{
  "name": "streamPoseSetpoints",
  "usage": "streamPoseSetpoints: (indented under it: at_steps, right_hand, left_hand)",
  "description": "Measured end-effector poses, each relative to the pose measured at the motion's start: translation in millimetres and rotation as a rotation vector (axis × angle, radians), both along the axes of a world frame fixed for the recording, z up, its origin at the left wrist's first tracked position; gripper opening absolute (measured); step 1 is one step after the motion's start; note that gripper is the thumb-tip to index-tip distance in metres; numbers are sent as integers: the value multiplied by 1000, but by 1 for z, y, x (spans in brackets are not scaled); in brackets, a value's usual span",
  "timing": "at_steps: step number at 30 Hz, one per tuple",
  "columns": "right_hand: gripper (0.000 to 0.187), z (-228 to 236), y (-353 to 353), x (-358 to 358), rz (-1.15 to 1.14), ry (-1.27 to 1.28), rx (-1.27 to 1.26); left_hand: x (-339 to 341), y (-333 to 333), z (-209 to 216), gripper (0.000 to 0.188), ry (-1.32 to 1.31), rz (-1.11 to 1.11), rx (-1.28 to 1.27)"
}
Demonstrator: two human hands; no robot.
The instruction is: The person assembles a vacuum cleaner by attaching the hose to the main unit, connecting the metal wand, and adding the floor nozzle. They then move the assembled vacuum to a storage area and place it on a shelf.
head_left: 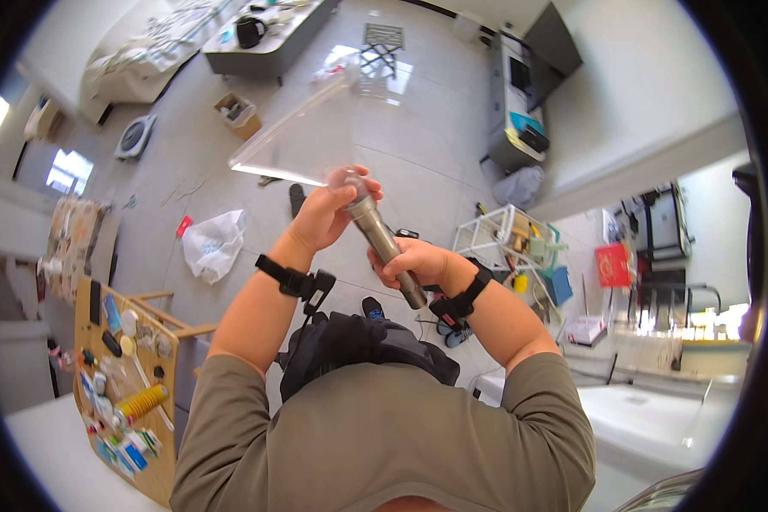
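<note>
In front of my body I hold a bronze-grey metal tube (375,229), tilted with its lower end toward me on the right. At its far end sits a clear plastic head (303,136), flat and triangular like a wide vacuum nozzle, with its straight edge to the upper left. My left hand (331,209) is closed around the joint between the clear head and the tube. Lower down, my right hand (414,260) is wrapped around the tube near its bare end. Both wrists carry black straps with small devices.
A wooden table (166,410) crowded with bottles and boxes stands at my left. On the tiled floor lie a white plastic bag (216,246) and a cardboard bin (239,118). To the right is a white rack (508,243) of supplies, with a grey TV cabinet (510,102) beyond.
</note>
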State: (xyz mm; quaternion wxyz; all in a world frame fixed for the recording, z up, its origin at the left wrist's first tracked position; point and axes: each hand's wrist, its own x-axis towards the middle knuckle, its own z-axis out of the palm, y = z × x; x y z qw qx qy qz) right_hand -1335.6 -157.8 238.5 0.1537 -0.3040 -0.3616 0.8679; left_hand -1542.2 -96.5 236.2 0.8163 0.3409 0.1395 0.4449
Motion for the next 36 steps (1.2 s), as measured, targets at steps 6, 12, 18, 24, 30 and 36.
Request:
streamPoseSetpoints:
  at_steps: [6, 12, 18, 24, 30, 36]
  right_hand:
    - [15, 23, -51, -20, -473, -386, 145]
    - [17, 25, -99, 6, -750, -618, 278]
    - [20, 15, -160, 55, -948, -779, 361]
    - [41, -5, -239, 126, -1005, -1327, 481]
    - [42, -37, -328, 212, -1014, -1273, 645]
    - [38, -133, -445, 288, -1089, -1237, 253]
  left_hand:
    - [51, -8, 36, 19, 62, 20, -161]
    - [114, -30, 52, 15, 124, -88, -97]
    - [193, -74, 49, 18, 259, -120, 9]
    - [278, -109, 39, 15, 238, -19, 24]
    - [341, -125, 33, 16, 265, -15, -63]
    - [363, -90, 5, 17, 345, 69, 145]
